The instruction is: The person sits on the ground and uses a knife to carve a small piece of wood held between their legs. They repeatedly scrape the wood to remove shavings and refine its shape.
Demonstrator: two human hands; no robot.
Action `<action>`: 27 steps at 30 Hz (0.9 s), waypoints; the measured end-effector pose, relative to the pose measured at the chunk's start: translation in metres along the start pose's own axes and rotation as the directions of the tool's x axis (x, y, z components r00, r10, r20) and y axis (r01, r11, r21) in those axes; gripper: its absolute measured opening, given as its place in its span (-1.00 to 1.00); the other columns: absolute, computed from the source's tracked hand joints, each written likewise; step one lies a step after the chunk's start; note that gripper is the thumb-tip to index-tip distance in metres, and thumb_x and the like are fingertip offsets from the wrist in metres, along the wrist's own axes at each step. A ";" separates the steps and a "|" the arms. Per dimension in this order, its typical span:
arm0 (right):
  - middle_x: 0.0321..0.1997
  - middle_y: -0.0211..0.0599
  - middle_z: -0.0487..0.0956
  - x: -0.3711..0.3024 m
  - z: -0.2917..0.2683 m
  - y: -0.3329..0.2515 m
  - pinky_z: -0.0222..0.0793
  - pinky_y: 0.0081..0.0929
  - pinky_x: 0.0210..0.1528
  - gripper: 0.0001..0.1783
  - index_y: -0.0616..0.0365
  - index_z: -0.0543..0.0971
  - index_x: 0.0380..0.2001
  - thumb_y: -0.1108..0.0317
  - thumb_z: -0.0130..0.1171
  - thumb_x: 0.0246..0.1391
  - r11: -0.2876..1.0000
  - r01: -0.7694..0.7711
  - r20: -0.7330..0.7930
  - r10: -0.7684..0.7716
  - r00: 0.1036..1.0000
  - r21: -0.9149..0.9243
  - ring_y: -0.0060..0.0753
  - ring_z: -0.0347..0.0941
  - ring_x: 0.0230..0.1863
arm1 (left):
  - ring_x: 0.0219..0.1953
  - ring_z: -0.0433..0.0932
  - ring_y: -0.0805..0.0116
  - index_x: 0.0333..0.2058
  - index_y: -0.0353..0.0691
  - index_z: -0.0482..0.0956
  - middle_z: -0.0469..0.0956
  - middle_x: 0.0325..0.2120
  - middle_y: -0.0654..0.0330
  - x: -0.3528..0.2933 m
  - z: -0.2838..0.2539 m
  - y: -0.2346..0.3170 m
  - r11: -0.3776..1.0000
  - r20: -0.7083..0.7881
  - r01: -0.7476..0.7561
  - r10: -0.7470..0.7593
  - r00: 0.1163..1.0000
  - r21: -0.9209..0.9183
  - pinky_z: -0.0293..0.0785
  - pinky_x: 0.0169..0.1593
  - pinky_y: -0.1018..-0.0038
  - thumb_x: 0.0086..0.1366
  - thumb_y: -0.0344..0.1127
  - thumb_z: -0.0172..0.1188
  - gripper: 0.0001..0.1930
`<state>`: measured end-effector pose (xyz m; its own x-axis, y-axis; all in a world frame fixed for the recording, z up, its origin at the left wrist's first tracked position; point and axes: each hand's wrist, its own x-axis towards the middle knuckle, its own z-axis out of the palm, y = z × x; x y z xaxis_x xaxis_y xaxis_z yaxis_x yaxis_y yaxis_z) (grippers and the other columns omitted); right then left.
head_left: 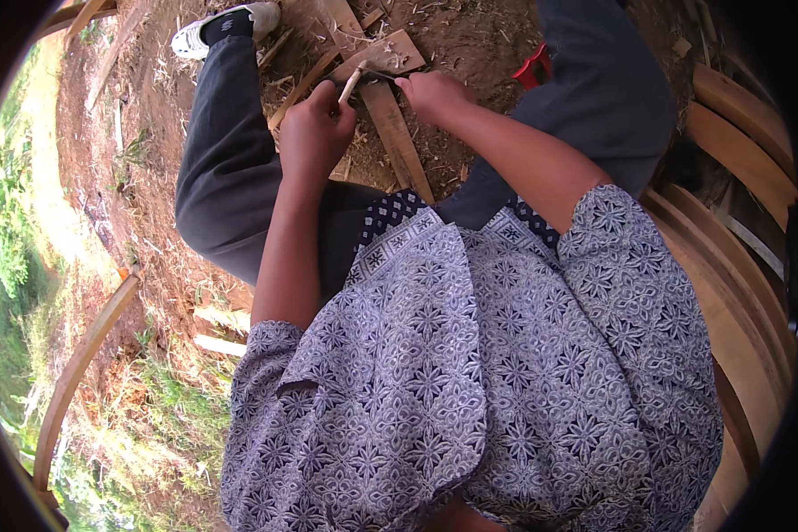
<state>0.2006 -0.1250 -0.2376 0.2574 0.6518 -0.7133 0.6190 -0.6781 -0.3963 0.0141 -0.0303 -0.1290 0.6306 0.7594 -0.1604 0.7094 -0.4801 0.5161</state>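
Note:
My left hand is closed around a short pale wooden stick, which pokes up past the thumb. Closed too, my right hand grips what looks like a knife; its handle is hidden in the fist. The dark blade points left and meets or nearly meets the stick; I cannot tell if it touches. Beneath both hands, a flat wooden board lies across a narrower plank on the ground.
Wood shavings and scraps litter the brown soil. A red plastic object lies beside my right leg. Curved timber pieces are stacked at the right. A bent wooden rail stands at the left, with grass beyond.

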 end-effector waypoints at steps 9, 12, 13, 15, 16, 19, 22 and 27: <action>0.03 0.02 0.69 0.022 0.006 0.019 0.53 0.11 0.09 -0.28 0.19 0.71 -0.13 -0.18 -0.27 0.51 0.997 -0.040 -0.009 0.040 0.999 -0.065 0.14 0.63 0.08 | -0.45 0.63 -0.14 -0.40 -0.25 0.51 0.59 -0.56 -0.04 0.001 -0.004 0.004 0.999 0.000 0.042 -0.042 0.999 -0.032 0.52 -0.33 0.06 0.25 -0.28 0.27 -0.82; 0.05 0.01 0.68 0.007 -0.003 0.011 0.52 0.12 0.09 -0.41 0.11 0.66 0.00 -0.11 -0.20 0.50 0.988 0.134 -0.042 -0.137 0.990 -0.073 0.17 0.61 0.08 | -0.48 0.61 -0.11 -0.41 -0.28 0.48 0.57 -0.56 -0.05 0.001 -0.001 -0.005 0.999 -0.030 0.036 -0.037 0.999 -0.031 0.50 -0.35 0.14 0.26 -0.26 0.29 -0.78; 0.03 -0.01 0.69 -0.002 -0.005 0.005 0.52 0.12 0.08 -0.48 0.07 0.62 0.04 -0.08 -0.17 0.49 0.987 0.163 -0.079 -0.162 0.984 -0.001 0.18 0.62 0.07 | -0.47 0.62 -0.12 -0.40 -0.28 0.49 0.57 -0.55 -0.05 0.001 -0.001 -0.005 0.999 -0.024 0.039 -0.040 0.999 -0.034 0.50 -0.35 0.13 0.25 -0.26 0.29 -0.78; 0.00 -0.03 0.70 -0.022 -0.005 -0.011 0.52 0.12 0.06 -0.58 -0.03 0.54 0.13 -0.01 -0.09 0.47 0.965 0.222 -0.162 -0.199 0.967 0.142 0.19 0.62 0.04 | -0.45 0.63 -0.12 -0.40 -0.27 0.50 0.58 -0.54 -0.05 0.002 -0.002 -0.003 0.998 -0.013 0.034 -0.034 0.999 -0.056 0.51 -0.34 0.13 0.25 -0.25 0.30 -0.78; -0.08 -0.02 0.70 -0.028 -0.003 -0.017 0.51 0.12 0.02 -0.62 -0.08 0.50 0.16 0.02 -0.06 0.46 0.947 0.289 -0.187 -0.261 0.947 0.142 0.19 0.63 -0.01 | -0.45 0.63 -0.12 -0.40 -0.27 0.50 0.58 -0.54 -0.05 0.001 -0.002 -0.001 0.997 -0.010 0.032 -0.033 0.999 -0.071 0.51 -0.34 0.13 0.24 -0.25 0.30 -0.78; -0.26 -0.03 0.69 -0.044 -0.002 -0.034 0.50 0.10 -0.10 -0.68 -0.19 0.44 0.18 0.08 0.00 0.45 0.900 0.413 -0.222 -0.378 0.899 0.139 0.18 0.65 -0.12 | -0.46 0.63 -0.11 -0.40 -0.27 0.49 0.58 -0.54 -0.04 0.001 0.000 -0.003 0.997 -0.009 0.038 -0.039 0.999 -0.063 0.50 -0.35 0.13 0.23 -0.26 0.31 -0.78; -0.31 -0.08 0.67 -0.053 -0.009 -0.042 0.49 0.07 -0.15 -0.70 -0.18 0.45 0.15 0.09 0.01 0.45 0.904 0.391 -0.185 -0.360 0.914 0.173 0.13 0.65 -0.18 | -0.47 0.62 -0.11 -0.41 -0.27 0.48 0.57 -0.55 -0.04 0.000 0.001 -0.002 0.998 -0.014 0.033 -0.034 0.999 -0.059 0.49 -0.36 0.13 0.22 -0.27 0.32 -0.78; -0.20 -0.04 0.70 -0.049 -0.004 -0.029 0.50 0.10 -0.08 -0.68 -0.08 0.47 0.07 0.03 0.03 0.42 0.893 0.342 -0.182 -0.299 0.937 0.292 0.19 0.65 -0.09 | -0.49 0.61 -0.09 -0.41 -0.27 0.48 0.55 -0.58 -0.03 0.001 0.002 0.001 0.998 0.003 0.013 -0.013 1.000 -0.059 0.48 -0.37 0.13 0.22 -0.29 0.31 -0.79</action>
<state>0.1730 -0.1364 -0.1893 0.1911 0.8754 -0.4440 0.4239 -0.4816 -0.7671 0.0165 -0.0307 -0.1299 0.6226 0.7640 -0.1695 0.6975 -0.4435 0.5628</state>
